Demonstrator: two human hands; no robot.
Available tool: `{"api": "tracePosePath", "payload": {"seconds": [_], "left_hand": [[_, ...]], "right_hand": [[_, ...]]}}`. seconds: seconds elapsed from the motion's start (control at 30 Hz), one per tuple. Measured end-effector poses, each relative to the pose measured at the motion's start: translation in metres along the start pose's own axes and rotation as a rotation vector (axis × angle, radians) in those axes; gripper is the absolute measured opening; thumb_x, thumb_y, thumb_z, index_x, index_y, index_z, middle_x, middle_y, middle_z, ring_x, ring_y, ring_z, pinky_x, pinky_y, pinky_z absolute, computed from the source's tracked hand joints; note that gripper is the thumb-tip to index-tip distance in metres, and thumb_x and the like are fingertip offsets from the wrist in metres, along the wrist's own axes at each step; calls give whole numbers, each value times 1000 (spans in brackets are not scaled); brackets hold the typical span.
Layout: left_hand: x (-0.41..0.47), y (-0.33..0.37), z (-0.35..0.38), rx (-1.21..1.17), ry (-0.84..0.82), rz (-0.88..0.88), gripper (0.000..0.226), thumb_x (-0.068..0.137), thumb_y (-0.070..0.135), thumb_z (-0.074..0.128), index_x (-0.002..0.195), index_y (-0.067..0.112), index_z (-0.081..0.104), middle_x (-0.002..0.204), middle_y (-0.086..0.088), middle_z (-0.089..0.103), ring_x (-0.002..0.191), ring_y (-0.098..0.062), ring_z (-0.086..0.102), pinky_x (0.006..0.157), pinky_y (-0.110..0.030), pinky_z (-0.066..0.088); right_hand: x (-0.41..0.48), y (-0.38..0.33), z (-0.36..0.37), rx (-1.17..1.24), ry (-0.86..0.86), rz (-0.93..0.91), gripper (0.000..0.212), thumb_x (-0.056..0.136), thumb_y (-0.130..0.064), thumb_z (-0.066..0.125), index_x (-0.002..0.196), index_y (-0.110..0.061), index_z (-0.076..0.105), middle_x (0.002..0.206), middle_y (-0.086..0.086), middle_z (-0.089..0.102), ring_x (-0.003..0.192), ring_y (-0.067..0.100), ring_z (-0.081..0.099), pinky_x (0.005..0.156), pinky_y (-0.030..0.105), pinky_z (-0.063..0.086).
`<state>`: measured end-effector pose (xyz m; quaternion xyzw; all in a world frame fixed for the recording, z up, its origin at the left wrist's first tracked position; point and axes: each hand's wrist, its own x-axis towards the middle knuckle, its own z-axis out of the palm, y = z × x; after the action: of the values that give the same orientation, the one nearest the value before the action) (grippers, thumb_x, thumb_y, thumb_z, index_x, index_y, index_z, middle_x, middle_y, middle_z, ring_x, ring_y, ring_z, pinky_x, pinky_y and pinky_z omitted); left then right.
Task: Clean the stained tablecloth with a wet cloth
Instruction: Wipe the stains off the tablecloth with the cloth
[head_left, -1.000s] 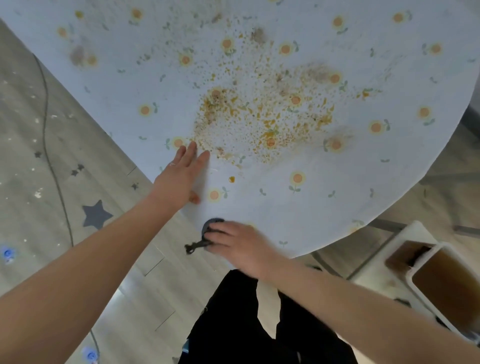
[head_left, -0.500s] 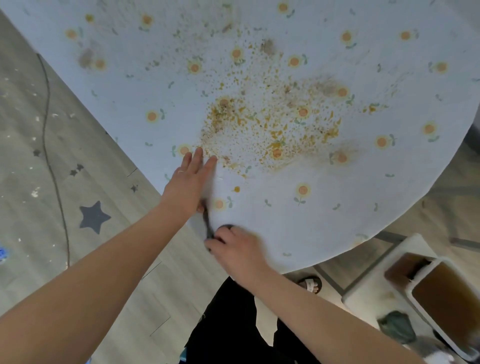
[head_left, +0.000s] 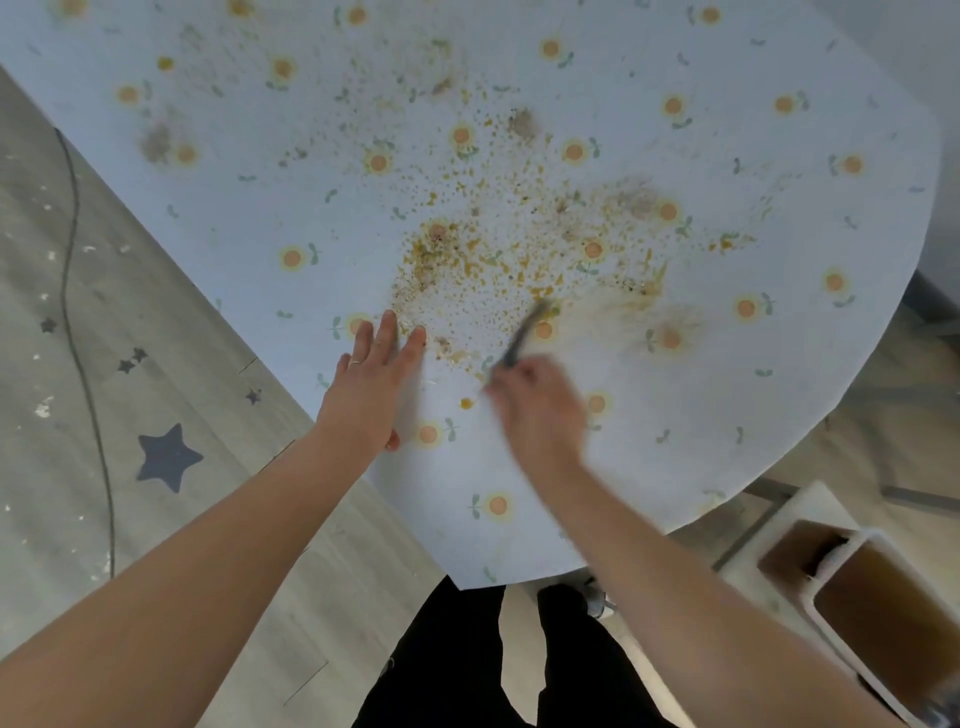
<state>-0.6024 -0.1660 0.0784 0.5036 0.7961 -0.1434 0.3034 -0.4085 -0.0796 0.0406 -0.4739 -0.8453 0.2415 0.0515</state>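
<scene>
1. While the left hand (head_left: 371, 392) lies flat, fingers spread, pinning the tablecloth (head_left: 779, 405) near the table's near edge, the right hand (head_left: 535, 402) grips a thin dark tool (head_left: 522, 338), blurred, at the stain (head_left: 519, 260): seemingly scraping; wet wiping comes next.
2. Off the table's near-right edge, a white bin (head_left: 826, 592) holds something brownish.

The tablecloth (head_left: 675, 415) is seen as pale blue, matt and smooth, printed with small orange flowers; a dry-looking, granular orange-brown stain (head_left: 498, 265) is spread over its middle. The floor (head_left: 156, 322) at left is read as pale wood-look planking, matt, flecked with white specks. The bin (head_left: 878, 618) at near right appears as smooth white plastic. The material of the dark, blurred tool (head_left: 522, 338) cannot be told.
</scene>
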Motion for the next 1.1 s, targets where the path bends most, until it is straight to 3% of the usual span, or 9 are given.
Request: {"api": "tracePosePath", "payload": {"seconds": [0.17,0.23,0.3,0.4,0.53,0.6,0.73,0.97,1.1], "left_hand": [[-3,2,-3,-31,4,4,143,62,7,94,162,27,-6,167,-6,-24,155,-35,-16,124,-53,19],[-3,6,-5,-14,0,-6,144,62,9,95,161,26,-7,167,-8,-23,155,-36,-15,125,-52,19],[-2,5,-6,-25,-2,-11,142,63,7,93,161,26,-8,166,-7,-24,155,-34,-17,125,-51,16],[0,0,-5,-34,-5,4,143,63,5,93,162,28,-8,166,-6,-25,155,-34,-17,125,-51,14],[1,-3,-3,-30,-14,16,145,62,13,95,162,28,-9,167,-6,-25,155,-34,-17,125,-52,15],[2,-4,-2,-25,-9,23,146,62,17,96,162,29,-10,167,-5,-25,155,-33,-17,125,-52,16],[1,-5,-3,-18,-1,25,144,64,18,95,161,28,-9,167,-5,-24,155,-34,-15,124,-51,15],[4,-12,-2,-80,-28,28,145,63,12,95,161,32,-10,166,-2,-29,154,-32,-21,125,-52,7],[5,-12,-1,-66,-11,32,143,63,13,94,162,31,-8,166,-4,-27,154,-34,-19,125,-54,10]], "right_hand": [[-28,-11,12,-44,-311,-712,20,98,-31,52,96,-22,69,96,-2,58,83,21,60,51,37,51],[8,8,-12,-196,-301,-573,26,103,-35,45,109,-21,66,101,0,59,83,23,64,58,39,56],[45,20,-30,-163,-105,-192,26,102,-40,48,122,-27,58,112,-6,59,85,19,63,67,36,55],[52,-3,-21,-70,106,170,20,100,-41,52,115,-28,55,107,-8,59,79,15,60,63,31,49],[5,-49,18,-30,-440,-284,18,102,-32,44,100,-21,58,98,-1,55,87,25,59,63,34,41],[29,-29,12,-70,-353,-256,22,102,-37,42,100,-26,60,98,-4,52,85,21,59,60,32,40],[54,-8,-11,-119,18,135,26,102,-46,46,111,-30,64,117,-8,51,74,13,54,59,26,39],[-114,-21,32,5,-285,-642,11,96,-26,58,92,-21,67,90,-1,54,70,20,56,49,33,45],[-62,-29,30,8,-362,-630,14,99,-34,56,101,-24,66,97,0,58,88,21,58,56,36,50]]}}
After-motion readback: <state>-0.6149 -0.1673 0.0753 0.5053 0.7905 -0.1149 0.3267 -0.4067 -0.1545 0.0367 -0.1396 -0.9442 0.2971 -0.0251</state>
